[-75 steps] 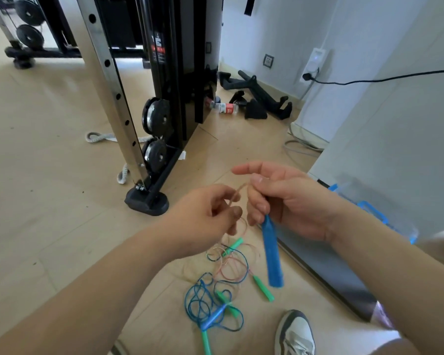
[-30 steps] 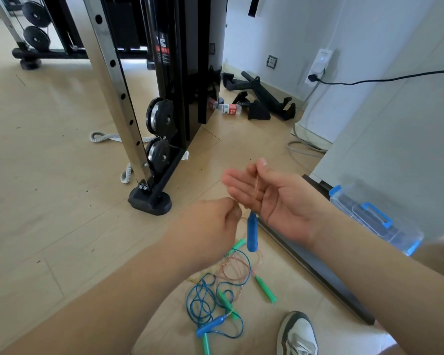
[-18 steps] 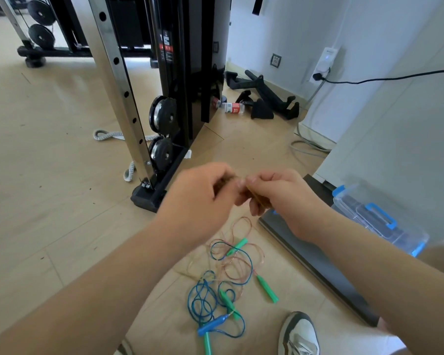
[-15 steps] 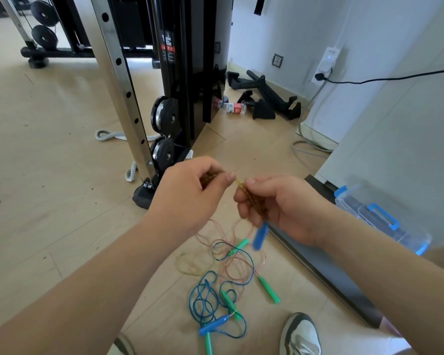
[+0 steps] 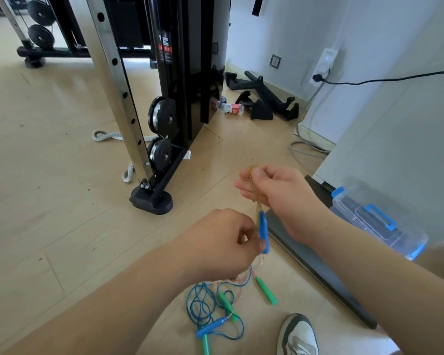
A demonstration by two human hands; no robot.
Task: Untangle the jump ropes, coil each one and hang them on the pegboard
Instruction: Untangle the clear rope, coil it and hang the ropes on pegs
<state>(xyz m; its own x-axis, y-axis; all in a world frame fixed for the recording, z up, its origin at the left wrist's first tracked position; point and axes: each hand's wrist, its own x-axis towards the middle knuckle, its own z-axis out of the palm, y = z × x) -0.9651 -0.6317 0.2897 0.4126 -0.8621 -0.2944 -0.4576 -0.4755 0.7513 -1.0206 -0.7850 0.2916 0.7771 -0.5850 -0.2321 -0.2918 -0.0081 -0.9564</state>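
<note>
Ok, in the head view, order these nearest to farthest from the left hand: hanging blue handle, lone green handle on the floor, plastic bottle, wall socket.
1. Hanging blue handle: right beside the left hand.
2. Lone green handle: on the floor, below and right.
3. Plastic bottle: far off, beside the black machine.
4. Wall socket: on the far wall, behind the bottle.

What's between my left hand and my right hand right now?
In the head view, a blue handle hangs there on a thin yellowish rope from the right hand, close beside the left hand.
</note>
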